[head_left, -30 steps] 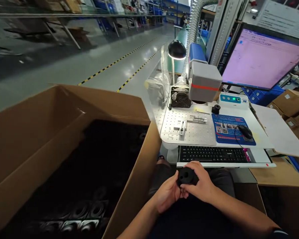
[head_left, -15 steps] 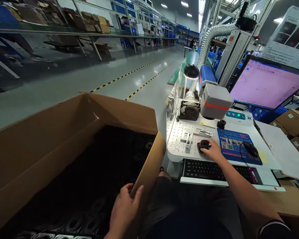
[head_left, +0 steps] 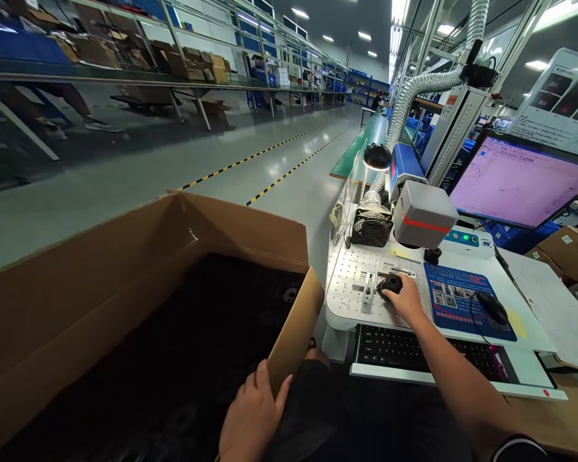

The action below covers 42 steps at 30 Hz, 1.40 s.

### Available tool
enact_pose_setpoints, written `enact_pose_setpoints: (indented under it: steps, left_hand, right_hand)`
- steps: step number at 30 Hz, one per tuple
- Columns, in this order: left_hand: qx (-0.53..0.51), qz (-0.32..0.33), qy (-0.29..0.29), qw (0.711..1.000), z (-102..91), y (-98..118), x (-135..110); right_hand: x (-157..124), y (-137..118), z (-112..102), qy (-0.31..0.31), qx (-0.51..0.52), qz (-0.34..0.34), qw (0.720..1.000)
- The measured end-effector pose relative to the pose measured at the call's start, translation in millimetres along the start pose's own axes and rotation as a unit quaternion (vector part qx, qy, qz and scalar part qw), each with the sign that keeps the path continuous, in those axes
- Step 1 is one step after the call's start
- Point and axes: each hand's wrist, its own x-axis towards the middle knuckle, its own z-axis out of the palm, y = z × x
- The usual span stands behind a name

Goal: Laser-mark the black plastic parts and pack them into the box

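My right hand (head_left: 407,300) is closed around a round black part (head_left: 392,283) with holes, on the perforated metal plate (head_left: 340,296). The part sits against the small metal stop brackets (head_left: 368,287) on that plate. My left hand (head_left: 253,410) grips the near side wall of a large open cardboard box (head_left: 296,324), thumb outside and fingers over the edge. Dark contents fill the box; one round black piece with holes (head_left: 289,294) shows near its far right corner, the rest too dark to make out.
Above the plate hangs a grey machine head (head_left: 426,215), with a fan (head_left: 372,229) and a lamp (head_left: 377,156) beside it. A keyboard (head_left: 395,346) lies in front, and a mouse (head_left: 492,307) on a blue mat (head_left: 462,298). A monitor (head_left: 525,179) stands at right.
My right hand has shifted the black part across the plate, up to the metal brackets. My left hand still holds the box edge, its fingers a little resettled. The view has tilted up slightly.
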Motion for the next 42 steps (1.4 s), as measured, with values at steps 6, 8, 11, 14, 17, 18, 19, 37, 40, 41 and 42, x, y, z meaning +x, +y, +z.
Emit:
enact_pose_setpoints:
  steps: [6,8,11,14,17,18,19,37,40,41,42]
  left_hand:
    - [-0.012,0.000,0.013,1.000,4.0,-1,1]
    - [-0.015,-0.006,0.004,1.000,4.4,-1,1]
    - [-0.018,-0.012,-0.009,1.000,3.0,-1,0]
    - [-0.007,-0.011,-0.013,1.000,0.8,0,0]
    - [-0.002,-0.005,-0.005,1.000,-0.4,1,-1]
    - [-0.001,-0.003,0.000,1.000,-0.3,2,-1]
    - [0.000,-0.002,0.005,1.000,-0.1,2,-1]
    - [-0.135,-0.072,-0.060,0.986,-11.1,10,-7]
    - [-0.199,-0.098,-0.074,0.972,-7.5,2,-5]
    - [-0.216,-0.103,-0.081,0.968,-5.1,-5,-1]
    - [-0.236,-0.108,-0.087,0.962,-2.7,-13,5]
  right_hand:
    - [11,4,5,-0.038,0.056,-0.008,0.998]
    - [12,2,7,-0.039,0.061,0.005,0.997]
    - [11,-3,9,-0.031,0.061,0.013,0.998]
    - [9,-6,9,-0.025,0.069,0.015,0.997]
    - [6,-5,9,-0.021,0.087,0.028,0.996]
    - [5,-3,9,-0.013,0.088,0.032,0.995]
    - [3,-1,10,0.001,0.087,0.034,0.996]
    - [-19,10,21,0.068,0.092,0.056,0.992]
    - [-34,11,8,0.066,0.075,0.054,0.993]
    - [-42,13,1,0.065,0.074,0.056,0.994]
    - [-52,15,-7,0.063,0.076,0.058,0.993]
